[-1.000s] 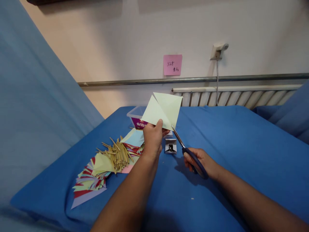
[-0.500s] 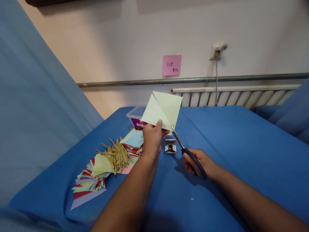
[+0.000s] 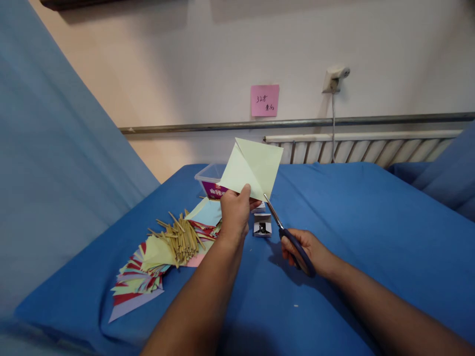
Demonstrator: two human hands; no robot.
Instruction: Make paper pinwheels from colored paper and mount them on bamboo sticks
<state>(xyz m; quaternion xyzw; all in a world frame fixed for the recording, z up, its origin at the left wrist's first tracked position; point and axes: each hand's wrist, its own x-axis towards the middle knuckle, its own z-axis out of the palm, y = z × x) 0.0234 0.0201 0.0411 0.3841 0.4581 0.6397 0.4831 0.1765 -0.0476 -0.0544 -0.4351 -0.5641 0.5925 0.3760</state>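
The blue-covered worktop (image 3: 363, 222) fills the lower half of the frame, a light blue curtain (image 3: 55, 173) hanging down the left edge. Fanned coloured paper (image 3: 139, 279) lies at lower left. At the centre, the pale green paper (image 3: 260, 163) is held up above the worktop, a diagonal line running from its upper left corner to its bottom corner. The scissors (image 3: 288, 236) slant right of centre, tips at that bottom corner; the right hand (image 3: 306, 249) is curled around their dark blue handles. The left hand (image 3: 236, 210) pinches the paper's lower edge, thumb on top. Thin tan sticks (image 3: 183, 240) lie heaped left of centre, near a clear plastic tub (image 3: 212, 188). A pink note (image 3: 264, 100) is at upper centre, and an open white box (image 3: 262, 234) sits just below the paper
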